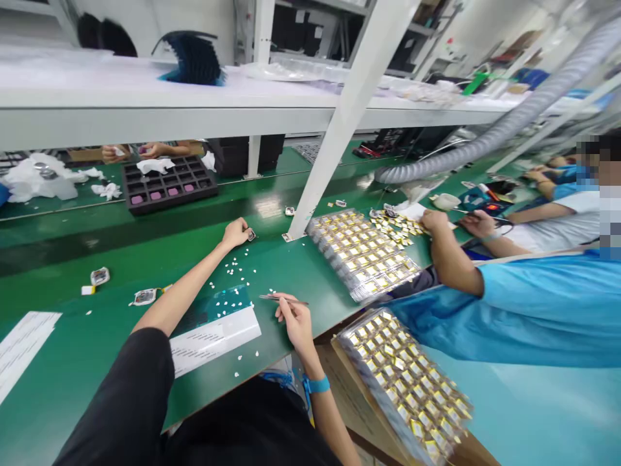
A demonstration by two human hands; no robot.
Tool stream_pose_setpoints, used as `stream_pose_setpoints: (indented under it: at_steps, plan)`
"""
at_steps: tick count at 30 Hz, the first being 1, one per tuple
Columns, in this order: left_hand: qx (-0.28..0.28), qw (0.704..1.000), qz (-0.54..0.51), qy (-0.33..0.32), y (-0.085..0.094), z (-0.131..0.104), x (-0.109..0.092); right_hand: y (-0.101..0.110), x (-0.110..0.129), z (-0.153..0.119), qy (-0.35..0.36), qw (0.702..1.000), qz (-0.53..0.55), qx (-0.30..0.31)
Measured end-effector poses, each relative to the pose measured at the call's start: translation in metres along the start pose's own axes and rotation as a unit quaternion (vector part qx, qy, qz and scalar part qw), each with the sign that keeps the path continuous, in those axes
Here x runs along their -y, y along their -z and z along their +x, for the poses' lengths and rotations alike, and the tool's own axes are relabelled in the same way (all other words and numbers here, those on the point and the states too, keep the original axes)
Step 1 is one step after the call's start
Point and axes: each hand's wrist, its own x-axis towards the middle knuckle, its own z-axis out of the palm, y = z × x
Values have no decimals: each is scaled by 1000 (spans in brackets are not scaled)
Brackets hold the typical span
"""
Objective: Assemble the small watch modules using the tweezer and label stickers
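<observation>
My left hand [235,233] reaches forward across the green bench, its fingers closed on a small dark device with a pale rim [251,235]. Near the bench's front edge, my right hand [295,318] pinches metal tweezers [286,299], whose tips point left. Small white scraps [233,270] lie scattered between my hands. Below them is a translucent teal sheet [220,303], partly overlapping a white label sheet [218,338] with slanted rows of dark marks. Beside my left forearm rests an opened device [144,297]. Another such device [99,276] lies farther left, next to a small white-and-yellow part [88,290].
A clear tray of yellow-and-white parts [361,252] stands right of a slanted white post [330,139]. A similar tray [407,382] sits lower, on a carton. Co-workers occupy the right side; one wears a blue sleeve [543,304]. A black compartment tray [167,184] is across the bench.
</observation>
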Motion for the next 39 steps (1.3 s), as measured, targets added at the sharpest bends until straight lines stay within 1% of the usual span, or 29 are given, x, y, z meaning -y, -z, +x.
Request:
stream_pose_setpoints:
  at_steps: [2,3,6,8,10,11,12,13,14,15,16,17,18,19,21,24,28,30,35,39]
  plan:
    - [-9,998,-66,2,10,-21,-2,-2,1,0,-2,1000,18,-7]
    - [-18,995,-103,-5,16,-35,-3,-2,3,0,0,1000,27,-8]
    - [-43,975,-215,-39,39,-90,-6,-5,18,3,26,999,45,13]
    - [-52,959,-270,-68,58,-129,-9,-8,39,10,57,996,44,48]
    - [-72,941,-320,-85,77,-162,-13,-13,70,21,101,990,37,89]
    - [-88,926,-357,-90,86,-175,-16,-19,88,28,137,983,26,116]
    - [-106,912,-385,-96,94,-186,-19,-25,106,36,217,965,-30,142]
    - [-122,900,-407,-102,102,-195,-22,-34,124,44,302,937,-79,158]
    - [-138,890,-420,-107,109,-202,-24,-44,141,53,378,904,-120,160]
    - [-155,885,-424,-115,115,-208,-26,-54,156,60,438,870,-163,158]
    - [-169,882,-422,-127,122,-213,-27,-65,168,67,482,839,-210,142]
    - [-183,880,-416,-140,128,-217,-28,-76,177,73,508,816,-252,111]
    - [-195,879,-406,-156,134,-222,-29,-86,184,76,529,802,-263,87]
    - [-204,879,-395,-172,140,-228,-29,-94,188,78,541,797,-258,70]
    - [-207,883,-374,-193,150,-238,-29,-106,191,79,551,806,-206,56]
    - [-210,889,-357,-195,160,-249,-28,-113,190,75,558,815,-141,58]
    - [-201,894,-364,-171,163,-251,-29,-113,191,74,543,827,-119,85]
    - [-205,891,-375,-157,162,-250,-30,-111,192,74,538,830,-114,91]
    - [-240,890,-354,-159,161,-254,-36,-109,192,70,558,811,-168,53]
    - [-264,896,-308,-180,159,-259,-41,-108,187,66,576,794,-191,46]
